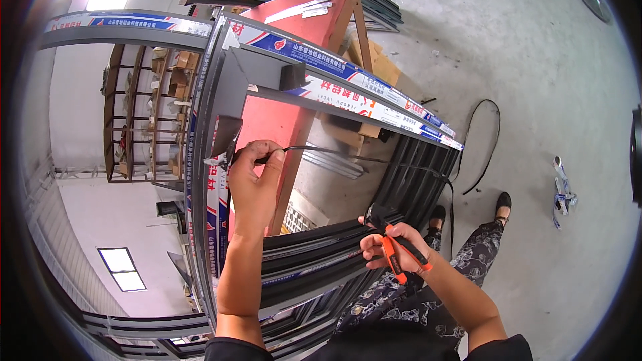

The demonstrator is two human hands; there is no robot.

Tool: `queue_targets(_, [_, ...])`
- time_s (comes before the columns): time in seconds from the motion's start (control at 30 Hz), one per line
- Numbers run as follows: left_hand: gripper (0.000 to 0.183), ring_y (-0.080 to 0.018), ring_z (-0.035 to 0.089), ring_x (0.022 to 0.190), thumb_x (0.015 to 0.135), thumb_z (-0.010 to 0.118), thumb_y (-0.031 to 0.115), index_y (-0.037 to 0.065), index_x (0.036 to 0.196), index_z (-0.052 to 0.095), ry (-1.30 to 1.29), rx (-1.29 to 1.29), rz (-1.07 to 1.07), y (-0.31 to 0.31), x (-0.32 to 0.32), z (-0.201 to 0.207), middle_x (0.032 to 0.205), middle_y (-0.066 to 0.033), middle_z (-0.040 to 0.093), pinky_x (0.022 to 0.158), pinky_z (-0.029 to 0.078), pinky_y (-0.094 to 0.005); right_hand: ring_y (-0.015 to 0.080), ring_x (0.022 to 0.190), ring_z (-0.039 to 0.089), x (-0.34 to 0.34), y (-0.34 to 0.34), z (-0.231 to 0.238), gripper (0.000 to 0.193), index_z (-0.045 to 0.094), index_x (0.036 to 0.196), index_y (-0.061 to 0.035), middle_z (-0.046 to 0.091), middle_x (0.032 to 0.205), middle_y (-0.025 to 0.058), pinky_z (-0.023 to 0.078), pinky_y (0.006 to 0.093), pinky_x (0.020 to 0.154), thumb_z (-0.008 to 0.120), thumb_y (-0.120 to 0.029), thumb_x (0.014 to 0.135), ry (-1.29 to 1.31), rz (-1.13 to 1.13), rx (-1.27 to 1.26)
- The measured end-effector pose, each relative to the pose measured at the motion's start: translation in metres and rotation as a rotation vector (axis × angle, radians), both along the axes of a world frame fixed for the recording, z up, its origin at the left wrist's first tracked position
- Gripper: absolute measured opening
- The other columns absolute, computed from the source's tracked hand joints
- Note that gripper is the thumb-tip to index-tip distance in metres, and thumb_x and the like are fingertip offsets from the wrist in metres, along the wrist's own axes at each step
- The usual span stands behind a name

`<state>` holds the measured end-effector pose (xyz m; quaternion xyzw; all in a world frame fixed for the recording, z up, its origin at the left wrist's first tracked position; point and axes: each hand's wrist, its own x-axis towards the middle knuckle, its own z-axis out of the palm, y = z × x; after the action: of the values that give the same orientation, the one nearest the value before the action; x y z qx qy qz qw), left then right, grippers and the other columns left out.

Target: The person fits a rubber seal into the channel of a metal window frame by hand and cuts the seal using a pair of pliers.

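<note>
Left of centre, the left hand [257, 167] pinches a black strip [311, 148] between thumb and fingers, its length trailing rightward; at lower centre, the right hand [409, 232] clasps orange-handled pliers [392, 259].

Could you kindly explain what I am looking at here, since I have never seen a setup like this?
Certainly. There is no machine: a person works with two bare hands. The single picture comes from the left of two wide fisheye cameras worn on the head, looking down, so straight edges bend toward the rim.

The left hand pinches a thin black strip that runs off to the right across a dark frame with printed film along its faces. The right hand holds a hand tool with orange-and-black handles. A red panel shows through the frame, and crumpled white-and-blue scraps lie on the grey floor.
</note>
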<state>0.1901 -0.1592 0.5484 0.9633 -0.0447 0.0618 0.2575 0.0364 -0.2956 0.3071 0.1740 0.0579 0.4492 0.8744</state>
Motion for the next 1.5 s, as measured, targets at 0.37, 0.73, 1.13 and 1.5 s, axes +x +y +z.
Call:
queue_targets(0.37, [0.006, -0.0054, 0.049, 0.076, 0.090, 0.063, 0.006, 0.001, 0.092, 0.064, 0.002, 0.005, -0.041, 0.008, -0.001, 0.002, 0.084, 0.0020, 0.060, 0.072, 0.041, -0.0215, 0.0183, 0.087, 0.064, -0.005, 0.006, 0.021, 0.063, 0.029, 0.146, -0.0033, 0.066, 0.096, 0.0116, 0.052, 0.0316, 0.082, 0.060, -0.009, 0.091, -0.145, -0.077, -0.742])
queue_targets(0.73, [0.008, -0.0056, 0.050, 0.078, 0.092, 0.062, 0.008, 0.001, 0.096, 0.062, 0.049, -0.082, -0.012, 0.002, -0.002, 0.003, 0.086, 0.0017, 0.059, 0.072, 0.040, -0.0207, 0.0348, 0.086, 0.056, 0.113, 0.076, 0.100, 0.045, 0.050, 0.126, -0.0010, 0.061, 0.092, 0.0161, 0.046, 0.0407, 0.078, 0.066, -0.020, 0.088, -0.819, -0.757, -1.314])
queue_targets(1.13, [0.005, -0.0072, 0.053, 0.078, 0.091, 0.062, 0.004, 0.001, 0.095, 0.062, -0.013, 0.001, -0.059, 0.005, -0.001, 0.002, 0.085, -0.0001, 0.060, 0.074, 0.043, -0.0221, 0.0379, 0.094, 0.058, 0.128, 0.077, 0.104, 0.047, 0.050, 0.127, 0.0011, 0.060, 0.105, 0.0202, 0.048, 0.0421, 0.080, 0.067, -0.018, 0.088, -0.848, -1.038, -1.488])
queue_targets(1.5, [0.005, -0.0060, 0.051, 0.075, 0.094, 0.060, 0.006, 0.002, 0.091, 0.060, -0.051, 0.003, -0.051, 0.003, -0.001, -0.003, 0.081, 0.0008, 0.058, 0.070, 0.042, -0.0215, 0.0390, 0.091, 0.061, 0.131, 0.069, 0.109, 0.040, 0.056, 0.117, 0.0014, 0.064, 0.097, 0.0205, 0.049, 0.0438, 0.078, 0.069, -0.017, 0.084, -0.833, -1.071, -1.594])
